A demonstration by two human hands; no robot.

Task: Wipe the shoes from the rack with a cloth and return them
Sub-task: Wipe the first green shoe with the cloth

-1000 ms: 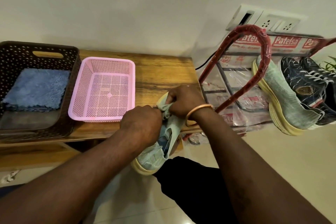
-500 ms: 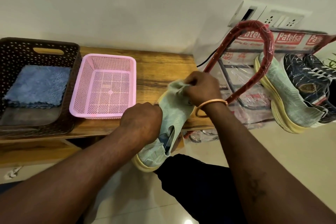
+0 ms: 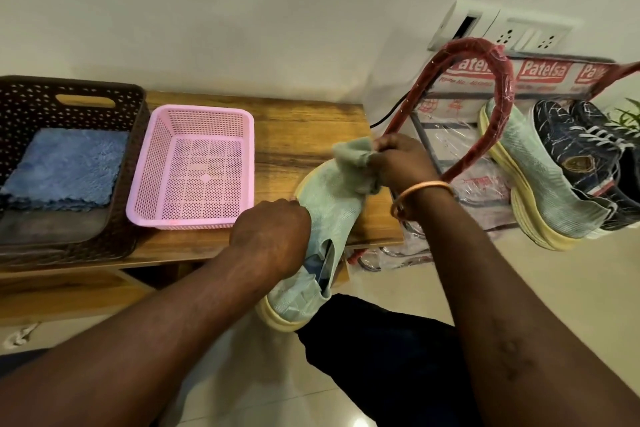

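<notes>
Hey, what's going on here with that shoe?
A person is cleaning shoes. The left hand grips a pale green shoe above the edge of the wooden bench, and the right hand pinches a bunched grey-green cloth against its toe. Its matching shoe and a dark blue pair sit on the red rack to the right. A pink basket and a brown basket holding folded blue cloths stand on the bench.

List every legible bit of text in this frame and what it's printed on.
"Patelsa": red label on the shoe rack wrapping, repeated either side, partly cut off.
Small print below it: too blurred to read.
Badge on the dark shoe: unreadable.
</notes>
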